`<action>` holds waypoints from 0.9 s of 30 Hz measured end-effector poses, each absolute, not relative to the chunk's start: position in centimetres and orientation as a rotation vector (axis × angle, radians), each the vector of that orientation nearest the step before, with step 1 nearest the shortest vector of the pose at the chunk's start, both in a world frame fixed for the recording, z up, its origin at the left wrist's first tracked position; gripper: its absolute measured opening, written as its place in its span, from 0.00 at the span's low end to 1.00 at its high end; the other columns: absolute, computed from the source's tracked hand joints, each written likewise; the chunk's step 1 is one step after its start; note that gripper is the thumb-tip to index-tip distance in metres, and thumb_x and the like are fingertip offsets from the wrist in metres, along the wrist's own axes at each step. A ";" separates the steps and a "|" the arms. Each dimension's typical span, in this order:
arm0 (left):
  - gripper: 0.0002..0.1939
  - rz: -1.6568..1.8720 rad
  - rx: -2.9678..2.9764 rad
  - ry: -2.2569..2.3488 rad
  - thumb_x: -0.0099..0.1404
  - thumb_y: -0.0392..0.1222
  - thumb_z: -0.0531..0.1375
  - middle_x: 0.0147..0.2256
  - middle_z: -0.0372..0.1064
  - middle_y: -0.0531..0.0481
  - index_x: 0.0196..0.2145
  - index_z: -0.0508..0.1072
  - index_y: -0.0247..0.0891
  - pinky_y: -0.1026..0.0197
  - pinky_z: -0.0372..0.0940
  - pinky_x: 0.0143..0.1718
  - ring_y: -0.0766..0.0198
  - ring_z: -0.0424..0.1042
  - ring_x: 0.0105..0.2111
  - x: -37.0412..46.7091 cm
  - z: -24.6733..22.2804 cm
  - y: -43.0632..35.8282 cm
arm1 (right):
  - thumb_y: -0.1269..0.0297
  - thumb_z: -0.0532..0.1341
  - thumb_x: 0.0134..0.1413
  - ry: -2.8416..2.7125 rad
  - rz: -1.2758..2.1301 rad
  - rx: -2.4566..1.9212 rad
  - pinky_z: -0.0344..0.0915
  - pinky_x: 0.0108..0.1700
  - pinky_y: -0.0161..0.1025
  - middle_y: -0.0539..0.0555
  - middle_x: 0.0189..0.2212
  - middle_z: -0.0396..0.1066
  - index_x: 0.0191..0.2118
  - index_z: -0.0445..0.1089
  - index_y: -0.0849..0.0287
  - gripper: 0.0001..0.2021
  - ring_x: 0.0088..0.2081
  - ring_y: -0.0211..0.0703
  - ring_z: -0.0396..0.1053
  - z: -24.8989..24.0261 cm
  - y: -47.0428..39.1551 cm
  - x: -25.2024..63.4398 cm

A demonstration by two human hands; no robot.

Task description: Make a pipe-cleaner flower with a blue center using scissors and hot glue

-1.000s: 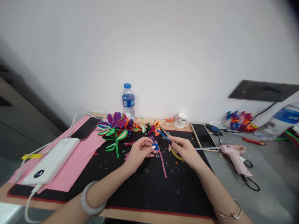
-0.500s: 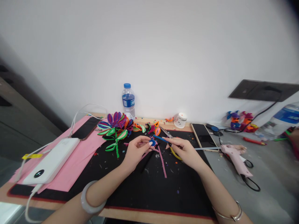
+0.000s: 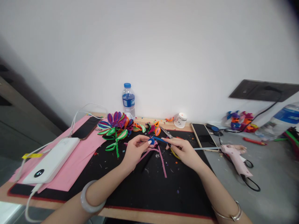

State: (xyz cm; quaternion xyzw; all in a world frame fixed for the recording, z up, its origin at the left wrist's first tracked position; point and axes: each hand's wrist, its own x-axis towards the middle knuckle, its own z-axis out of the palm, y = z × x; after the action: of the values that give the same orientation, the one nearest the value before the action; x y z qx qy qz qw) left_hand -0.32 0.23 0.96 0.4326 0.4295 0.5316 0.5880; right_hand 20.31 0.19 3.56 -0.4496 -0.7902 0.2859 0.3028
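Note:
My left hand pinches a small round blue pipe-cleaner coil between thumb and fingers, above the black mat. A straight blue pipe cleaner runs from beside the coil to my right hand, whose fingertips are closed on its other end. Pink pipe cleaners hang and lie just below the coil, partly covered by my left hand. Behind my right hand are scissors, blades pointing up and left, with a yellow handle partly hidden under the hand.
Bright pipe-cleaner flowers lie at the mat's back left, a water bottle behind. Pink paper carries a phone and white power bank. At right are a paper cup, another phone and a pink glue gun.
The blue coil has turned slightly in my left fingers, and the blue strip has shifted a little up and left. Both hands stay almost in place.

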 end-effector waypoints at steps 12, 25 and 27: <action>0.12 1.243 1.015 1.001 0.49 0.43 0.64 0.27 0.70 0.51 0.31 0.69 0.34 0.65 0.68 0.31 0.66 0.72 0.28 -0.3 0.7 0.3 | 0.72 0.49 0.53 -2.090 0.750 -1.160 0.60 0.38 0.36 0.52 0.29 0.70 0.47 0.68 0.54 0.19 0.33 0.39 0.66 3.7 0.2 20.1; 0.13 1.246 1.017 1.005 0.49 0.44 0.64 0.27 0.70 0.51 0.31 0.69 0.34 0.64 0.68 0.32 0.64 0.73 0.28 -0.3 0.8 0.3 | 0.74 0.48 0.54 -2.130 0.739 -1.132 0.60 0.35 0.34 0.52 0.29 0.69 0.48 0.68 0.55 0.19 0.32 0.38 0.65 3.6 0.1 20.1; 0.13 1.245 1.014 1.010 0.49 0.44 0.64 0.27 0.71 0.51 0.31 0.69 0.34 0.63 0.68 0.32 0.64 0.73 0.28 -0.3 0.8 0.3 | 0.74 0.48 0.54 -2.127 0.738 -1.135 0.60 0.35 0.34 0.52 0.29 0.69 0.47 0.68 0.55 0.19 0.31 0.38 0.65 3.6 0.1 20.0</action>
State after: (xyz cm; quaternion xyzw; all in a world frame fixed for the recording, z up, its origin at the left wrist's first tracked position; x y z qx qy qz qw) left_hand -0.34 0.28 0.79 0.4342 0.4327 0.5334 0.5828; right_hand 20.05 0.07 3.60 -0.4285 -0.8035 0.2788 0.3050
